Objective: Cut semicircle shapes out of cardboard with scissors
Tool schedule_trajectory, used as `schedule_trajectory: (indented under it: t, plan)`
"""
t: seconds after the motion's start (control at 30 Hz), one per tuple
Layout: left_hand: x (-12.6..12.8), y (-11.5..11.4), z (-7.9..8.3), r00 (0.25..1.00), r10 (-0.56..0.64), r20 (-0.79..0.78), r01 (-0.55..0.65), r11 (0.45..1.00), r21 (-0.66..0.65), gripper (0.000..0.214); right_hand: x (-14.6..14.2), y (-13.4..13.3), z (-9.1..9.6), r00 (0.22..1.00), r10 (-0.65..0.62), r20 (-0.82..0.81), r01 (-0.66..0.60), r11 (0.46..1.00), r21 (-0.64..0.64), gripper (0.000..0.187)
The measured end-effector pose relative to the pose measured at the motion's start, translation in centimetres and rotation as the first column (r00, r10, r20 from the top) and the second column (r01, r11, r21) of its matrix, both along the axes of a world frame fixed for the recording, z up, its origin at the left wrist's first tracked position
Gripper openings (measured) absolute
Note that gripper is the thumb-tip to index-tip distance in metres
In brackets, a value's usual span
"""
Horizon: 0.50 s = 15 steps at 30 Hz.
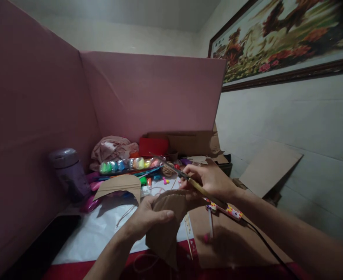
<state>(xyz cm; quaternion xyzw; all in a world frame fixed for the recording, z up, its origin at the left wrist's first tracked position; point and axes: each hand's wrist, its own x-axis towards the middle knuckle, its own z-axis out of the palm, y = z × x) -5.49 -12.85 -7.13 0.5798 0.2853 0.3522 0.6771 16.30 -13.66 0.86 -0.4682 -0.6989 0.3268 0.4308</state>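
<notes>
A bent piece of brown cardboard with a curved, ragged upper edge is held up over the front of the table. My left hand grips its left side, thumb lying across the face and fingers hidden behind. Above its right side, my right hand is closed around a knife with a yellowish handle. The thin blade points up and left, apart from the cardboard's top edge. Another arched cardboard piece stands behind my left hand. Below my right wrist lies a flower-patterned corded tool, probably a glue gun.
A purple bottle stands left, behind a dark flat object. Colourful clay packs, a yarn ball and crumpled cloth line the back. Thin sticks lie beside a flat cardboard sheet. Pink panels enclose the left and back.
</notes>
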Motion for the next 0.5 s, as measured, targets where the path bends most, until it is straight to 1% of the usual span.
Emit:
schedule_trajectory:
  t: [0.07,0.17,0.23,0.3,0.4,0.5]
  plan:
    - [0.0,0.0,-0.1,0.998,-0.043,-0.037,0.044,0.999,0.016,0.030,-0.7,-0.7,0.1,0.988,0.103,0.115,-0.103,0.995,-0.006,0.026]
    - [0.1,0.0,-0.1,0.999,-0.037,-0.012,0.037,0.999,0.010,0.032,-1.4,-1.5,0.3,0.987,0.103,0.120,-0.102,0.995,-0.011,0.025]
    - [0.0,-0.1,0.1,0.999,0.006,0.036,-0.005,1.000,-0.009,0.034,-1.4,-1.4,0.1,0.994,0.090,0.053,-0.088,0.995,-0.048,0.025]
    - [-0.2,-0.1,0.4,0.995,0.024,0.094,-0.020,0.999,-0.042,0.039,-1.0,-0.8,-0.5,0.994,0.082,-0.072,-0.089,0.992,-0.093,0.028]
    - [-0.5,-0.1,0.9,0.974,0.013,0.226,0.020,0.990,-0.142,0.048,-0.1,0.3,-2.0,0.957,0.038,-0.286,-0.072,0.992,-0.108,0.031]
    - [-0.5,0.1,1.3,0.940,0.055,0.337,0.041,0.961,-0.273,0.052,0.7,1.2,-3.5,0.926,-0.051,-0.375,0.007,0.993,-0.117,0.034]
